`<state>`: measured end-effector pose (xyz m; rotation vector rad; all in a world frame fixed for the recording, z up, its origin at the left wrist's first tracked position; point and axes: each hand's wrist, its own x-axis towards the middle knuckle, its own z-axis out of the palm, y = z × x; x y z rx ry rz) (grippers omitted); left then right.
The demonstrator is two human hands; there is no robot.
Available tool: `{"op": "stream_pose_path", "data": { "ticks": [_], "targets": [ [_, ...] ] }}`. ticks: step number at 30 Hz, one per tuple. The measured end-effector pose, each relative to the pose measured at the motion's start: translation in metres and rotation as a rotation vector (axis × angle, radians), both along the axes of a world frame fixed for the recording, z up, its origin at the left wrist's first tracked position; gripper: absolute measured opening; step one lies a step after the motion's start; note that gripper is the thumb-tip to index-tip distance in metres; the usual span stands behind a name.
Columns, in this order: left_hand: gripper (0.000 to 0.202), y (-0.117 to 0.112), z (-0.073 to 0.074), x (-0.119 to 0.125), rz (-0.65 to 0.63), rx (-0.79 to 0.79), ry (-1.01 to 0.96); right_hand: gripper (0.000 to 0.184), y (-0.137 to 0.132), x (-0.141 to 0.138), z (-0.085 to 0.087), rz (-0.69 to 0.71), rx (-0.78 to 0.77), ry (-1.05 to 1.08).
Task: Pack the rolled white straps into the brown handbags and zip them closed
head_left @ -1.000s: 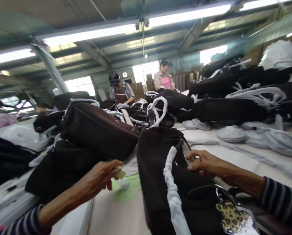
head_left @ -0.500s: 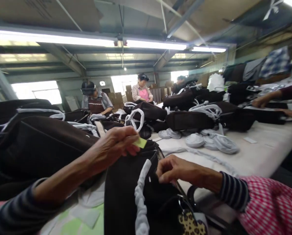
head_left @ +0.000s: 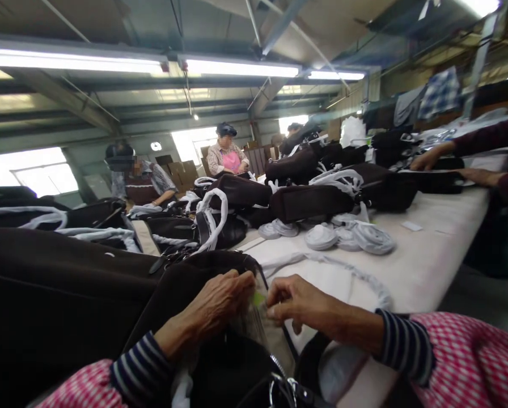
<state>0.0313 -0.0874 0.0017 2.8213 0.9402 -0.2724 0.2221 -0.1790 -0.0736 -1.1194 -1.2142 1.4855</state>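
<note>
The left hand's (head_left: 220, 303) fingers are curled tight and bunched, their tips pressed on a small yellow-green paper slip (head_left: 258, 298). The right hand's (head_left: 299, 303) thumb and forefinger are pinched together just beside it, almost touching the left fingertips; what they grip cannot be made out. Half a second ago the left hand held the slip raised above the bag, well clear of the right hand; now it has dropped to the open mouth of the dark brown handbag (head_left: 181, 289), and the white-wrapped handle seen on the bag's front is out of sight. The handbag sits at the near edge of the table (head_left: 428, 255), mouth turned upward, its top rim and long axis running roughly left to right. Beyond lie coiled white wrapped straps (head_left: 322, 237) and more dark bags (head_left: 309, 201); a co-worker's hand (head_left: 426, 160) rests at the far right.
</note>
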Motion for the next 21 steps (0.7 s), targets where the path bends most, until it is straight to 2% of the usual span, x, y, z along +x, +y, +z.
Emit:
{"op": "stream_pose_path", "data": {
  "ticks": [3,4,7,11,15,17,19,21],
  "targets": [
    [0.027,0.002,0.000,-0.001,-0.039,0.018,-0.018,0.035,0.021,-0.005,-0.004,-0.126,0.079,-0.110],
    [0.027,0.002,-0.001,-0.002,-0.050,0.021,-0.027,0.034,0.028,-0.008,-0.006,-0.111,0.103,-0.124],
    [0.030,0.003,-0.003,-0.004,-0.032,0.012,-0.030,0.010,0.043,-0.016,-0.016,-0.006,0.136,-0.083],
    [0.030,0.003,-0.005,-0.010,-0.044,0.059,0.029,0.009,0.053,-0.025,-0.033,0.015,0.179,-0.066],
    [0.023,0.014,-0.010,-0.040,-0.203,0.265,0.068,0.008,0.055,-0.025,-0.043,0.038,0.057,-0.139],
    [0.023,0.020,-0.015,-0.062,-0.286,0.310,0.068,0.006,0.056,-0.026,-0.046,0.002,-0.003,-0.143],
    [0.024,0.023,-0.020,-0.078,-0.326,0.352,0.087,0.006,0.056,-0.029,-0.048,-0.056,0.003,-0.153],
    [0.033,0.020,-0.026,-0.083,-0.346,0.432,0.117,0.006,0.055,-0.032,-0.050,-0.110,0.064,-0.191]
  ]
}}
